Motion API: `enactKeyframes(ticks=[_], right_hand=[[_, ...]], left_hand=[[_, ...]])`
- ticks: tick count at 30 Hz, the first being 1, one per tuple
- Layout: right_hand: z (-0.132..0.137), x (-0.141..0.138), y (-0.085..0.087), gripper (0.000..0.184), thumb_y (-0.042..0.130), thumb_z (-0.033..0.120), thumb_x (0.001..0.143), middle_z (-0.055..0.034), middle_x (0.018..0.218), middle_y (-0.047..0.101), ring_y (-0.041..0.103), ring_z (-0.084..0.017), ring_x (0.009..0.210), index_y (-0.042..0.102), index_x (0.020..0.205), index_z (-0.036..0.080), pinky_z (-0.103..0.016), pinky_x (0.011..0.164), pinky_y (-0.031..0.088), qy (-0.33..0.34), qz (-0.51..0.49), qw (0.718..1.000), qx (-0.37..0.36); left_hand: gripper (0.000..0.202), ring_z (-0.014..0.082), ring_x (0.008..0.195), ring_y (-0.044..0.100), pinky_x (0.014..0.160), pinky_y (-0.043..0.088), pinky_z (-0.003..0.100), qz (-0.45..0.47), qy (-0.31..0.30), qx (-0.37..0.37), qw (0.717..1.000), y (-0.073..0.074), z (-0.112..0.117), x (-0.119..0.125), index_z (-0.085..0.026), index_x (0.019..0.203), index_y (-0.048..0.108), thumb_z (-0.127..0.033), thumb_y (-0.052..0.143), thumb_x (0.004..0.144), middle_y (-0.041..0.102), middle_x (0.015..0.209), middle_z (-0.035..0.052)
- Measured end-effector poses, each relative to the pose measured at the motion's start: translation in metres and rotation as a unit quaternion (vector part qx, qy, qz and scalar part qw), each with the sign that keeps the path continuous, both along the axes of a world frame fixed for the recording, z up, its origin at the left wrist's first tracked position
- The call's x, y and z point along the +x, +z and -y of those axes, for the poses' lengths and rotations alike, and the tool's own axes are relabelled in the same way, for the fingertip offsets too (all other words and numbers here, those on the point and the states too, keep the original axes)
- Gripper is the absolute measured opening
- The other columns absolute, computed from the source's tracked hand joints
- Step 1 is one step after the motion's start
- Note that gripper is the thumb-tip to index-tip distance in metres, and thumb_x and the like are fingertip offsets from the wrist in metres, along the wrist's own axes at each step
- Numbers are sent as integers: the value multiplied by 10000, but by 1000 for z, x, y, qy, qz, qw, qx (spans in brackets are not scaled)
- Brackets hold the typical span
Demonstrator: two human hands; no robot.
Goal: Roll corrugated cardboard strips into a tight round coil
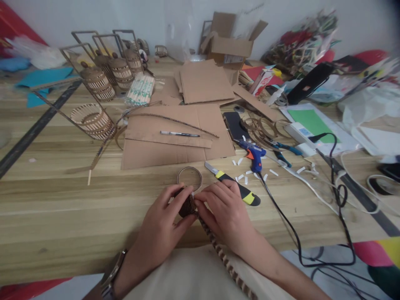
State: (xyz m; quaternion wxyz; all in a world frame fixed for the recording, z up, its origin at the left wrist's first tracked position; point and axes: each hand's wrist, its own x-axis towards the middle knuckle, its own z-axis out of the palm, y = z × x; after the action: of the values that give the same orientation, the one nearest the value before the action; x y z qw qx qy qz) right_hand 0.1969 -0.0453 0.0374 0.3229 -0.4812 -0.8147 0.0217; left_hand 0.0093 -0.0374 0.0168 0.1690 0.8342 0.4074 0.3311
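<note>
My left hand (pixel 164 214) grips a small dark brown round piece (pixel 188 205) between thumb and fingers, just above the table's front edge. From this piece a striped light-and-dark woven strip (pixel 226 259) runs down to the lower right, over my lap. My right hand (pixel 225 211) is closed, its fingertips pinching at the strip's upper end against the piece; the exact grip is partly hidden. Right behind my fingers lies a thin brown ring (pixel 189 167). A yellow-and-black utility knife (pixel 250 197) rests beside my right hand, blade out.
A blue hot glue gun (pixel 256 157) lies right of the cardboard sheet (pixel 150 158), its black cord trailing off the front edge. Pliers (pixel 289 148), a phone (pixel 236 125) and a pen (pixel 179 133) lie around. At left stand an open slatted basket (pixel 104 125) and several lidded ones (pixel 98 85).
</note>
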Motion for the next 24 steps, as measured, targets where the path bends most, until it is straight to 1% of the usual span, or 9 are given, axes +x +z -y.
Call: enactKeyframes(ticks=[5, 10, 12, 15, 18, 24], right_hand=[[0, 1, -1, 208, 488, 146, 1002, -15, 773, 701, 594, -175, 721, 631, 856, 186, -350, 766, 369, -11, 10, 1000, -11], [3, 5, 0, 169, 515, 168, 1014, -8, 840, 721, 637, -162, 769, 655, 927, 209, -342, 789, 399, -13, -54, 996, -65], [4, 5, 1, 149, 540, 168, 1002, -4, 836, 722, 637, -161, 761, 667, 942, 218, -343, 791, 399, -23, -71, 996, -59], [4, 5, 3, 123, 587, 150, 967, 9, 809, 726, 639, -155, 737, 675, 930, 226, -341, 788, 394, -20, -79, 996, -47], [3, 4, 3, 113, 627, 121, 930, 28, 798, 735, 635, -141, 717, 676, 906, 220, -331, 790, 382, -9, -84, 995, -61], [1, 4, 2, 130, 619, 138, 932, 25, 758, 735, 618, -140, 687, 690, 859, 218, -330, 772, 366, -9, -66, 995, -70]], left_hand=[[433, 248, 1137, 679, 939, 618, 368, 10, -1, -15, 1000, 2, 0, 1, -229, 1349, 547, -153, 624, 930, 639, 1227, 119], [434, 240, 1133, 680, 950, 612, 365, 9, 2, -23, 1000, 3, 0, 1, -229, 1351, 537, -162, 634, 934, 633, 1231, 120], [435, 245, 1141, 675, 954, 610, 372, 6, 9, -22, 1000, 2, 0, 1, -224, 1351, 538, -166, 643, 932, 628, 1237, 124], [439, 256, 1148, 670, 950, 610, 381, -2, 18, -17, 1000, 1, 0, 1, -219, 1351, 542, -169, 649, 929, 622, 1244, 128], [439, 261, 1155, 667, 950, 608, 382, -11, 16, -14, 1000, 0, -1, 0, -224, 1355, 539, -179, 649, 933, 617, 1249, 126], [423, 274, 1160, 665, 941, 613, 410, -34, 14, -6, 999, -2, -1, 0, -249, 1377, 500, -229, 610, 969, 602, 1262, 125]])
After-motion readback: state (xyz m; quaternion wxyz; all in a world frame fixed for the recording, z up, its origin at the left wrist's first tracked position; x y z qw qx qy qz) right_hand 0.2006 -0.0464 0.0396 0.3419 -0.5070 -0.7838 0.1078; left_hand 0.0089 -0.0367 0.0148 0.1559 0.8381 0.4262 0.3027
